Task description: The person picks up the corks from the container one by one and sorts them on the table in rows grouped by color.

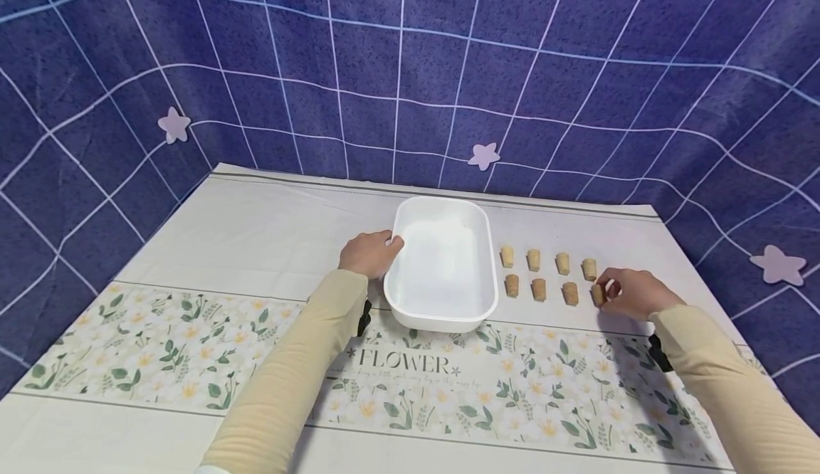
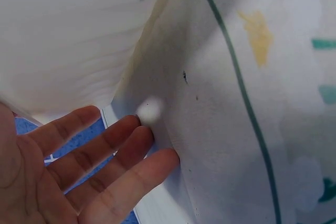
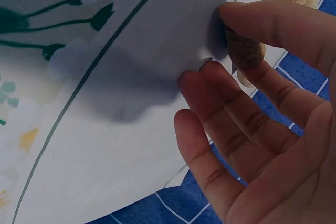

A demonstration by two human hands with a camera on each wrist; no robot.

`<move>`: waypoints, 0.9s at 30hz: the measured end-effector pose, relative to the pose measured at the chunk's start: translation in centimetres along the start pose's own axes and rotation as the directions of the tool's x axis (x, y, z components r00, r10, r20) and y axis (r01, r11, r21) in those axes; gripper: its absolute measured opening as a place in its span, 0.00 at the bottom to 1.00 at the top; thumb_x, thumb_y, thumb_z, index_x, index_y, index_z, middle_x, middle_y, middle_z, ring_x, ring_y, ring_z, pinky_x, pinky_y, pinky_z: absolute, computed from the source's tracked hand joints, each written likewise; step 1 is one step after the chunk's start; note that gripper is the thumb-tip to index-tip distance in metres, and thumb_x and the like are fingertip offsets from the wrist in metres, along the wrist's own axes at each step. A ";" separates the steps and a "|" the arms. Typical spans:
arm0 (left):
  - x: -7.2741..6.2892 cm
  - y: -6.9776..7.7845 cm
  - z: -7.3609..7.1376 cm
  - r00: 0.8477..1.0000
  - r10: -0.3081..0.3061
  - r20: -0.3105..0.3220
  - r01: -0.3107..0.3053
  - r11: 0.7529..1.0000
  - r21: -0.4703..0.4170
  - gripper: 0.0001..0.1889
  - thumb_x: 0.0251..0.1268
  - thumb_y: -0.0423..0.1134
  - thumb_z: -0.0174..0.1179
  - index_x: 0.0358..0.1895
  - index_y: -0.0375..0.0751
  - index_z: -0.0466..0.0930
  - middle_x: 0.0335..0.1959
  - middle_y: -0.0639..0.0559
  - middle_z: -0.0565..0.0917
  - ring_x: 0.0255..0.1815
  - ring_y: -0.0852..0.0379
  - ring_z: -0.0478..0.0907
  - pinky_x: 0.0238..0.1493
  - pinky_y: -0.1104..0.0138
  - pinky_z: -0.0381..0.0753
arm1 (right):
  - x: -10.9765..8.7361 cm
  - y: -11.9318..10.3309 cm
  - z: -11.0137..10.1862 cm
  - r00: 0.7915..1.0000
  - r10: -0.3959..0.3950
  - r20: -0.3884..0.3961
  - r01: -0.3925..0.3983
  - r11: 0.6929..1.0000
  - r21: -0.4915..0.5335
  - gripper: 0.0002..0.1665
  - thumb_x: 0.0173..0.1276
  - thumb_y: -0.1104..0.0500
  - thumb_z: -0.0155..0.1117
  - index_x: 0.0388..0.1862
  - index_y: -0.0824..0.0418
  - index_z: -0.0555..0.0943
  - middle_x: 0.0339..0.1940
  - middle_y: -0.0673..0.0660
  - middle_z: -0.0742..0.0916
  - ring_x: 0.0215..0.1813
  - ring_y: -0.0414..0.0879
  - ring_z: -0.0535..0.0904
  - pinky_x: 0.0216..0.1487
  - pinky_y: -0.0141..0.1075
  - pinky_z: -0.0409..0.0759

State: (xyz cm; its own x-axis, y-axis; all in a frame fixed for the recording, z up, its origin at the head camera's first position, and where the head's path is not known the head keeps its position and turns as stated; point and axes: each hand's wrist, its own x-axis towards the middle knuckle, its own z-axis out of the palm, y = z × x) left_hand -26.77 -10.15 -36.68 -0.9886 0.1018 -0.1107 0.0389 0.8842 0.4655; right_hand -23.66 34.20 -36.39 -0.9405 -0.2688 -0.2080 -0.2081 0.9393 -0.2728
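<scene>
A white rectangular tub with rounded corners stands mid-table, with nothing inside. At its left side my left hand holds the rim, thumb over the edge and fingers outside. In the left wrist view those fingers reach down beside the tub's wall, tips close to the tablecloth. Over at the right, my right hand pinches a cork stopper between thumb and index finger. That cork is at the right end of the nearer row; its other fingers are spread, holding nothing.
Several more cork stoppers stand in two rows right of the tub: paler ones behind, browner ones in front. A floral tablecloth covers the table. Behind hangs a blue gridded curtain with stars.
</scene>
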 end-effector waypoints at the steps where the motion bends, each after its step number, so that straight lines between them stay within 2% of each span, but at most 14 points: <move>1: -0.1 0.0 0.0 1.000 0.001 0.001 -0.001 1.000 -0.003 0.31 0.78 0.53 0.35 0.73 0.41 0.71 0.63 0.38 0.80 0.61 0.37 0.79 0.63 0.48 0.75 | 0.0 0.0 0.0 1.000 0.002 0.003 -0.002 1.000 -0.002 0.25 0.54 0.65 0.76 0.49 0.74 0.78 0.32 0.58 0.82 0.34 0.51 0.77 0.37 0.45 0.76; 8: 0.0 -0.1 0.0 1.000 -0.003 0.004 0.003 1.000 -0.028 0.31 0.78 0.53 0.36 0.74 0.40 0.70 0.64 0.38 0.80 0.61 0.38 0.79 0.64 0.48 0.74 | 0.0 -0.3 0.2 0.999 0.019 0.030 -0.019 1.000 -0.004 0.27 0.56 0.65 0.76 0.52 0.75 0.77 0.34 0.60 0.82 0.36 0.53 0.77 0.37 0.47 0.78; 17: -0.1 -0.4 -0.3 1.000 -0.005 0.007 0.006 1.000 -0.020 0.32 0.78 0.53 0.35 0.74 0.40 0.70 0.64 0.37 0.80 0.61 0.37 0.79 0.63 0.48 0.75 | 0.1 -0.5 0.5 1.000 0.002 0.009 -0.002 1.000 -0.002 0.29 0.55 0.64 0.76 0.54 0.76 0.77 0.34 0.60 0.83 0.36 0.52 0.79 0.38 0.48 0.79; 23: 0.0 -0.5 -0.3 0.999 -0.038 0.032 0.039 0.999 -0.022 0.34 0.80 0.60 0.35 0.77 0.41 0.66 0.70 0.39 0.74 0.70 0.35 0.71 0.70 0.46 0.68 | -0.1 -0.5 0.6 1.000 0.000 -0.005 0.000 1.000 0.009 0.31 0.55 0.64 0.76 0.56 0.76 0.77 0.34 0.60 0.83 0.36 0.53 0.79 0.37 0.48 0.79; 27: 0.1 -0.6 -0.2 0.998 -0.052 0.023 0.052 0.998 -0.041 0.36 0.80 0.62 0.35 0.77 0.41 0.65 0.69 0.39 0.76 0.70 0.36 0.71 0.69 0.45 0.68 | -0.4 -0.7 0.4 1.000 -0.016 -0.017 0.017 1.000 0.007 0.33 0.55 0.63 0.77 0.58 0.74 0.77 0.35 0.60 0.84 0.35 0.52 0.79 0.36 0.48 0.79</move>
State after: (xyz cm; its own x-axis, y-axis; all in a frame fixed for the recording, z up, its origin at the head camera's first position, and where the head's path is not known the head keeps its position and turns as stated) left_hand -26.95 -10.77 -36.76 -0.9857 0.0665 -0.1546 -0.0190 0.8688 0.4948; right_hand -23.04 33.54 -36.45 -0.9413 -0.2805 -0.1875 -0.2217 0.9331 -0.2831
